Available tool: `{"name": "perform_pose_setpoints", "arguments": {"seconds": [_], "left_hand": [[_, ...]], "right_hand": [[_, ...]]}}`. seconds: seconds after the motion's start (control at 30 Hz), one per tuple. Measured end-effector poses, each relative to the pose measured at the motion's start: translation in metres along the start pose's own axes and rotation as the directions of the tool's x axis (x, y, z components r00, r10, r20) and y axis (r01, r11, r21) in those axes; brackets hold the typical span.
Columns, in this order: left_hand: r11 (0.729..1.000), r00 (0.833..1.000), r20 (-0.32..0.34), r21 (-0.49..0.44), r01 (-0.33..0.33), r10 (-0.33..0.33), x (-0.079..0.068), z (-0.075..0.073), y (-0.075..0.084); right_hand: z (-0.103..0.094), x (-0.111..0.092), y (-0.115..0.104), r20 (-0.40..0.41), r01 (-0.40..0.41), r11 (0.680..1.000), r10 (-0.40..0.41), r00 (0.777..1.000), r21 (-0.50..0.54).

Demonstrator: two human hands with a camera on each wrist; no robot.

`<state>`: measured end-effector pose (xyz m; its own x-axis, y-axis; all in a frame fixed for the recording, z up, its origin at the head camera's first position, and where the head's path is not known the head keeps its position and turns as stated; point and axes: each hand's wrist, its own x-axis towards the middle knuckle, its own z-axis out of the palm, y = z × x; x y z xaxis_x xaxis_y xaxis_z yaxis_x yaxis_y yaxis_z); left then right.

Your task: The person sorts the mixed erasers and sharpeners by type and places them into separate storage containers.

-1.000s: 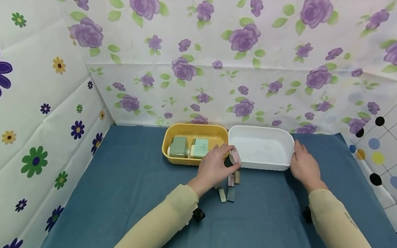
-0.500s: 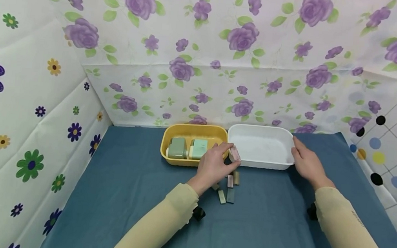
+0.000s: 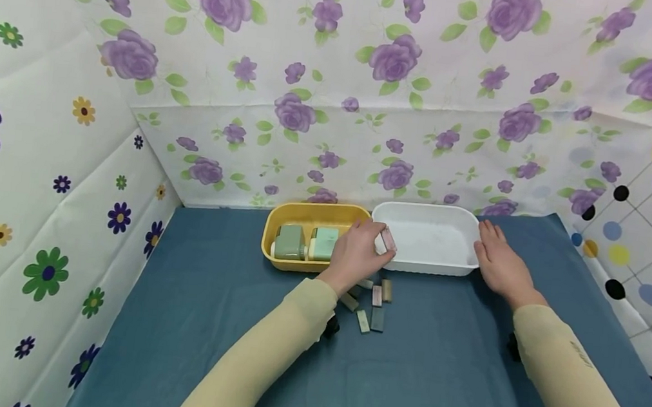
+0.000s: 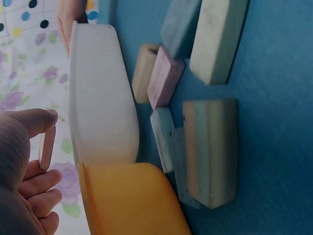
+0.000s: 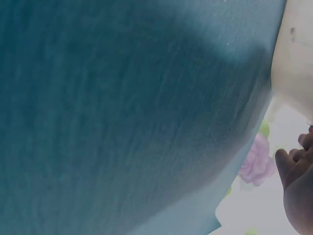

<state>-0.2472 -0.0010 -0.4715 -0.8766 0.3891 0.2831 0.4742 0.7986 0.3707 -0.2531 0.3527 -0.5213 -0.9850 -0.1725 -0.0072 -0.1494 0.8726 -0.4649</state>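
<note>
My left hand [image 3: 354, 252] pinches a small pink block [image 3: 389, 239] between thumb and fingers, over the near left corner of the white tray [image 3: 428, 238]. In the left wrist view the pinched block [image 4: 47, 147] shows edge-on, held up off the table. At the white tray's right side is my right hand [image 3: 502, 265], fingers straight along its outer wall. Below the left hand several blocks lie on the cloth: a pink one [image 3: 377, 296], a tan one [image 3: 387, 291], a blue-grey one [image 3: 377, 319] and a pale one [image 3: 363, 321]. The left wrist view shows a striped block [image 4: 211, 152] among them.
Left of the white tray, and up against it, stands a yellow tray [image 3: 296, 207] holding a dark green bottle-like item [image 3: 290, 242] and a mint one [image 3: 323, 243]. Blue cloth [image 3: 434, 368] covers the table, and a flowered sheet [image 3: 344, 134] rises behind the trays.
The left hand has moved slightly up and away with the pink block, uncovering more loose blocks below. The right hand's fingers have straightened along the tray's side. The head view has shifted a little.
</note>
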Motion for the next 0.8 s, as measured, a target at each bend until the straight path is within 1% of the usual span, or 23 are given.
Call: {"name": "perform_pose_setpoints", "arguments": {"seconds": [0.1, 0.2, 0.33, 0.5, 0.67, 0.8], "left_hand": [[1.000, 1.000, 0.015, 0.028, 0.009, -0.009, 0.007, 0.004, 0.000], [0.999, 1.000, 0.027, 0.045, 0.004, -0.006, 0.013, 0.007, 0.001], [0.998, 0.998, 0.056, 0.062, 0.000, -0.003, 0.018, 0.009, 0.006], [0.995, 0.996, 0.088, 0.098, 0.005, -0.014, 0.022, 0.013, 0.008], [0.987, 0.993, 0.117, 0.159, 0.007, -0.025, 0.026, 0.017, 0.010], [0.977, 0.988, 0.151, 0.214, -0.007, -0.026, 0.029, 0.016, 0.014]], "right_hand": [[-0.001, 0.001, -0.002, 0.024, -0.005, 1.000, 0.006, 1.000, -0.030], [-0.003, 0.000, -0.004, 0.035, -0.009, 0.999, 0.011, 0.999, -0.051], [-0.005, 0.001, -0.007, 0.052, -0.015, 0.997, 0.019, 0.998, -0.080], [-0.005, 0.003, -0.011, 0.071, -0.039, 0.991, 0.048, 0.996, -0.132], [-0.007, 0.003, -0.015, 0.063, -0.042, 0.981, 0.054, 0.997, -0.187], [-0.007, 0.002, -0.015, 0.048, -0.040, 0.979, 0.051, 0.998, -0.200]]}}
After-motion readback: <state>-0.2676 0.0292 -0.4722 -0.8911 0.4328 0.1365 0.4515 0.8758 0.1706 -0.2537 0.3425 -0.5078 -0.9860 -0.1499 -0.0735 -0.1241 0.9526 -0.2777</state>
